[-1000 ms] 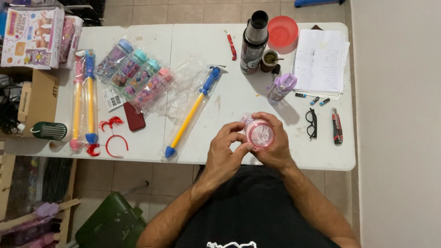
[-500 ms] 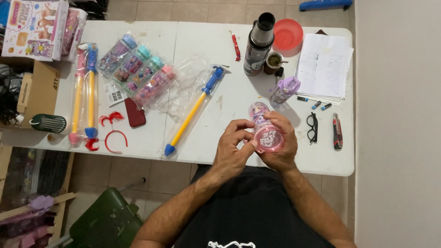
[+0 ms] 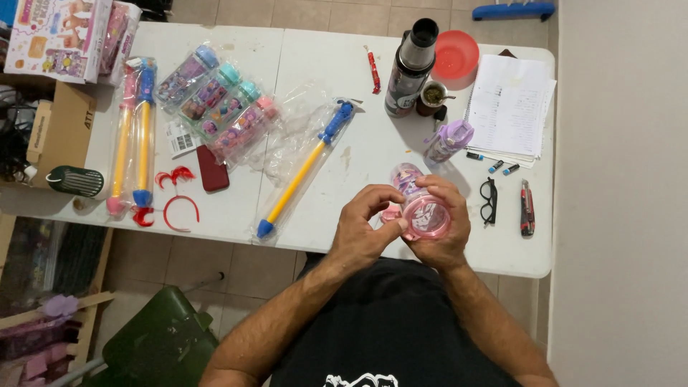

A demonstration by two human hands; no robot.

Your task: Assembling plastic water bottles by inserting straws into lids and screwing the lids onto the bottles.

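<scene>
I hold a small pink plastic bottle (image 3: 421,208) with a picture on its side over the near edge of the white table (image 3: 337,64). My right hand (image 3: 446,228) wraps around its body, the pink base turned up toward me. My left hand (image 3: 362,228) pinches at the bottle's left side with thumb and fingertips, where a small pink part (image 3: 390,213) shows. A second, purple bottle (image 3: 448,141) of the same kind lies on the table just beyond my hands.
A yellow-and-blue water pump toy (image 3: 304,169) in clear wrap lies left of my hands. Further left: packed bottles (image 3: 218,107), two more pump toys (image 3: 134,132), red headbands (image 3: 175,204). A black flask (image 3: 410,66), red bowl (image 3: 456,54), papers (image 3: 510,107), glasses (image 3: 488,201) and cutter (image 3: 527,208) at right.
The bottle has turned in my hands, its base now tipped toward me. My left fingers have shifted to its left side. The view has moved slightly.
</scene>
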